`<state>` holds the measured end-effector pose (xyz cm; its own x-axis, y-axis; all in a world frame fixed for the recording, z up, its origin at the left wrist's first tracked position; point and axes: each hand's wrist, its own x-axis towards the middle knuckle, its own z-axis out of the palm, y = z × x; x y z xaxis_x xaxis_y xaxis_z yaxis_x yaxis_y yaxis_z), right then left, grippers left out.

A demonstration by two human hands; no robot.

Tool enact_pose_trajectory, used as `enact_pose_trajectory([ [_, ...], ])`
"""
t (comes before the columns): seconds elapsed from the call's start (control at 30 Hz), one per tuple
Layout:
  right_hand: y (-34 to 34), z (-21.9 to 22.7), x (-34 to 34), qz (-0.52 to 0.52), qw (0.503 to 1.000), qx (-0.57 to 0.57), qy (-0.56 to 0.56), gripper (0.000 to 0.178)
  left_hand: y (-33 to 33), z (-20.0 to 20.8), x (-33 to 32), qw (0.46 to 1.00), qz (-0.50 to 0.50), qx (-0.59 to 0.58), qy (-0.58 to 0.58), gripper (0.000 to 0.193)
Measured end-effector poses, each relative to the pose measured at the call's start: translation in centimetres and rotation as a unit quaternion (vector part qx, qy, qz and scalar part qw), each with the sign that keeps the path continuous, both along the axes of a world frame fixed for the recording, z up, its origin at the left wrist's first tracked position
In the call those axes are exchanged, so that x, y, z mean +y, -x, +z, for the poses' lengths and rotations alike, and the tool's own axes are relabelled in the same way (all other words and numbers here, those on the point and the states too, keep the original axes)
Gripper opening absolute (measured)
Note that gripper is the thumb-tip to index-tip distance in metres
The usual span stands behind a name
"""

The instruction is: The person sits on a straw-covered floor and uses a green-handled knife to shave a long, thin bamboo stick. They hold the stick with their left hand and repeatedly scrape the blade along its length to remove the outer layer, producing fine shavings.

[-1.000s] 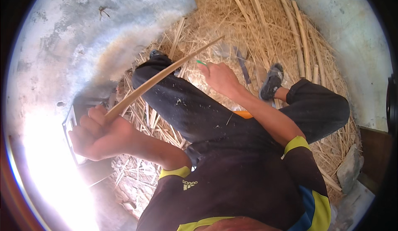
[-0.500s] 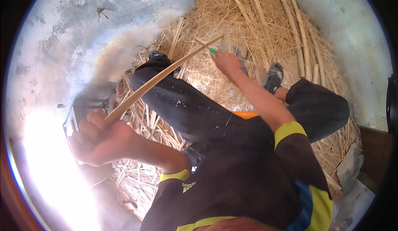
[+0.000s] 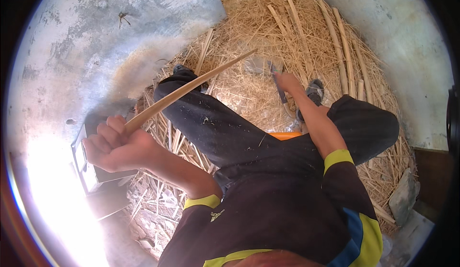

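The left hand (image 3: pixel 117 145) is closed tight around the thick end of a long, thin cane strip (image 3: pixel 191 87). The strip slants up and away over the person's dark trouser leg (image 3: pixel 215 123), so its tip hangs above the straw pile (image 3: pixel 268 37). The right hand (image 3: pixel 287 81) reaches down to a tool (image 3: pixel 278 87) lying on the straw. It touches the tool, but whether its fingers have closed cannot be told. More canes (image 3: pixel 335 42) lie on the straw beyond.

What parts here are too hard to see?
Head view only:
- Box beside the left hand: washed out by sun glare.
- Tool under the right hand: mostly covered, kind unclear.
- Orange thing: hidden between the legs.
- Stick end: inside the fist.
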<state>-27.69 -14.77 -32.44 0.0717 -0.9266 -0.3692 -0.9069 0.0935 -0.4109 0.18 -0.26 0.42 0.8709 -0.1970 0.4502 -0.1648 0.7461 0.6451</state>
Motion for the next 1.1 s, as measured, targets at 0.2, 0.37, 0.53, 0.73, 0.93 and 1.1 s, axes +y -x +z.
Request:
enact_pose_trajectory([
  [0.2, -10.0, 17.8, 7.1, 0.164, 0.925, -0.303, 0.160, 0.046, 1.8, 0.5, -0.4, 0.999, 0.034, -0.027, -0.003, 0.046],
  [0.37, -11.4, 20.9, 12.0, 0.157, 0.913, -0.357, 0.116, 0.041, 3.1, 0.0, 0.2, 0.999, 0.015, -0.047, -0.004, 0.044],
  [0.53, -10.9, 22.2, 12.9, 0.155, 0.921, -0.337, 0.121, 0.047, 2.6, -0.3, 0.7, 0.999, -0.005, -0.044, 0.005, 0.045],
  [0.73, -10.9, 18.1, 10.5, 0.107, 0.939, -0.241, 0.219, 0.040, 1.1, -0.4, 0.4, 0.999, -0.024, -0.014, 0.024, 0.043],
  [0.93, -12.2, 20.6, 12.2, 0.121, 0.939, -0.286, 0.144, 0.046, 1.6, -0.3, 0.7, 0.997, -0.060, -0.009, 0.055, 0.044],
  [1.1, -10.9, 19.1, 10.9, 0.133, 0.944, -0.262, 0.149, 0.046, 0.9, -0.5, 0.7, 0.999, -0.031, -0.001, 0.042, 0.044],
])
